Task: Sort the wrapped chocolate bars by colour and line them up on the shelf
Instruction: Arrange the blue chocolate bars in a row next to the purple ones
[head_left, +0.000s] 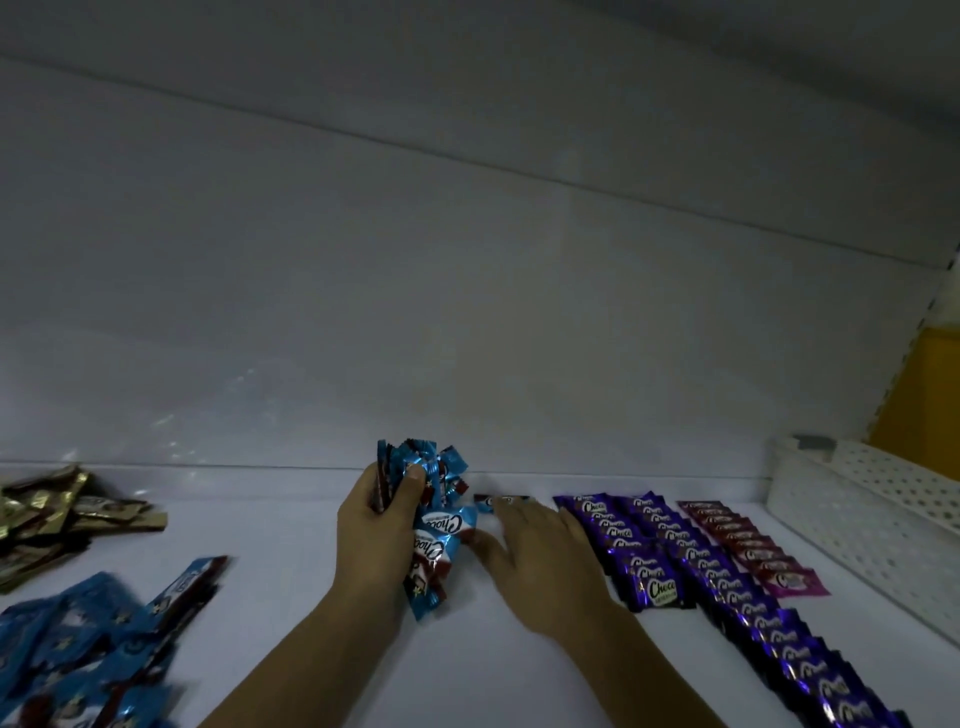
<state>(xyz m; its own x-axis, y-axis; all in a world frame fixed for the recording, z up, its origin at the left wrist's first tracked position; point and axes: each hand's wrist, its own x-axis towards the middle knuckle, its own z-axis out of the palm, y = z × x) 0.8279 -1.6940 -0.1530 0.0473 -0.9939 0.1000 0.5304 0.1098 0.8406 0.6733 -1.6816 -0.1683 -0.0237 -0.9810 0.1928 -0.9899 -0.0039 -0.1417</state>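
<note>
My left hand (376, 525) grips a bunch of blue wrapped chocolate bars (431, 525), held upright over the middle of the white shelf (291, 551). My right hand (540, 561) lies flat beside it, fingers stretched onto one blue bar (501, 502) lying near the back of the shelf. To the right run two rows of purple bars (675, 566) and a shorter row of pink bars (748, 545). A loose heap of blue bars (88, 649) fills the front left, and gold bars (57, 514) are piled at the back left.
A white perforated plastic basket (862, 514) stands at the right end of the shelf, next to the pink row. The shelf's white back wall (467, 312) rises just behind the bars. A yellow panel (924, 395) shows beyond the right upright.
</note>
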